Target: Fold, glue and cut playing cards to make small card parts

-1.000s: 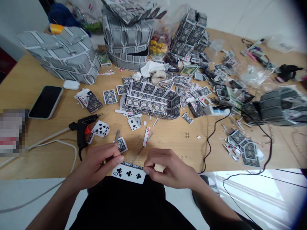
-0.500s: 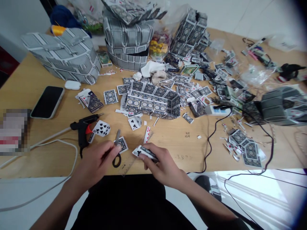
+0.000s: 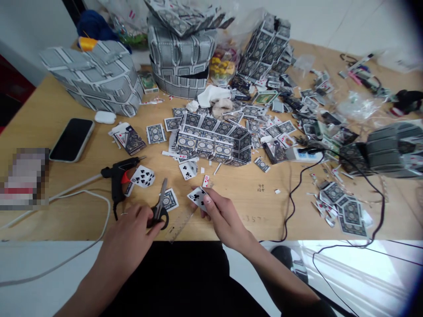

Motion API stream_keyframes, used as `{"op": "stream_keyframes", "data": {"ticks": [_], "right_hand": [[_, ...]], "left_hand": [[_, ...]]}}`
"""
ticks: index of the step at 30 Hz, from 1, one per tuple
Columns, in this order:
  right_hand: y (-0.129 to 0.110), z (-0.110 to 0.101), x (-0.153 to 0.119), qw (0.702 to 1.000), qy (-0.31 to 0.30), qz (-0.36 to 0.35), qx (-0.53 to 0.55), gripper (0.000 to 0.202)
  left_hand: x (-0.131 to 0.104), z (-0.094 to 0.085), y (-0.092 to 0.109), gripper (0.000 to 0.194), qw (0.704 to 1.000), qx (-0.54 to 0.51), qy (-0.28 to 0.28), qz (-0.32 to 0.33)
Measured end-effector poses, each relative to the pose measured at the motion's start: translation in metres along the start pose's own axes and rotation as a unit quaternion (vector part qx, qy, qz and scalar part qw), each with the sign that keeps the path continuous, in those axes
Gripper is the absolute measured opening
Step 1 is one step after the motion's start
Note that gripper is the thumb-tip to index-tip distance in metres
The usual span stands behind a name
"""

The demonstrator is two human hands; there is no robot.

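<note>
My left hand [image 3: 132,231] is closed on the black handles of a pair of scissors [image 3: 162,198], whose blades point away from me. Beneath the blades lies a patterned playing card [image 3: 171,201], back side up. Between the thumb and fingers of my right hand [image 3: 226,215] is a clubs playing card [image 3: 197,196], its face tilted up; I cannot tell whether more cards sit behind it. A clear ruler [image 3: 178,224] lies on the table, partly under that hand. Just beyond it a red-suited card [image 3: 205,180] shows.
An open box made of cards [image 3: 211,143] stands mid-table, with a five of clubs [image 3: 187,170] before it. Left are a glue gun [image 3: 117,176], its cable and a phone [image 3: 72,140]. Woven-card pieces [image 3: 95,79] stand behind. Black cords [image 3: 294,193] cross the right side.
My left hand has moved down onto the scissors' handles, and the blades show more fully. The card in my right hand has turned to show more of its face.
</note>
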State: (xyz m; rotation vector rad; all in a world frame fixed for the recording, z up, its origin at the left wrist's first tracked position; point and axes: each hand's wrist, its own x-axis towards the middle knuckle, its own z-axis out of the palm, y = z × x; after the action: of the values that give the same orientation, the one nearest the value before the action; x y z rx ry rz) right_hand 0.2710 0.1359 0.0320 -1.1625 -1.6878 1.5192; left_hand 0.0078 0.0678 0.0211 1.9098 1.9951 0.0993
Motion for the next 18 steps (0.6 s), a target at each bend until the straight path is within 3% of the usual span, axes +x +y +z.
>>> {"op": "stream_keyframes", "data": {"ticks": [5,10,15,18], "right_hand": [[0.006,0.004,0.004,0.993,0.015,0.019,0.113,0.051],[0.012,0.008,0.013,0.969,0.080,0.083,0.217,0.055],[0.021,0.013,0.019,0.961,0.137,0.103,0.216,0.047],[0.022,0.015,0.021,0.952,0.141,0.095,0.254,0.035]], "left_hand": [[0.004,-0.007,-0.005,0.020,0.999,-0.040,0.023,-0.020],[0.008,-0.029,-0.016,0.029,0.979,-0.183,-0.049,-0.076],[0.010,-0.027,-0.013,0.027,0.907,-0.401,-0.121,-0.049],[0.012,-0.016,-0.007,0.029,0.855,-0.502,-0.126,-0.025]]}}
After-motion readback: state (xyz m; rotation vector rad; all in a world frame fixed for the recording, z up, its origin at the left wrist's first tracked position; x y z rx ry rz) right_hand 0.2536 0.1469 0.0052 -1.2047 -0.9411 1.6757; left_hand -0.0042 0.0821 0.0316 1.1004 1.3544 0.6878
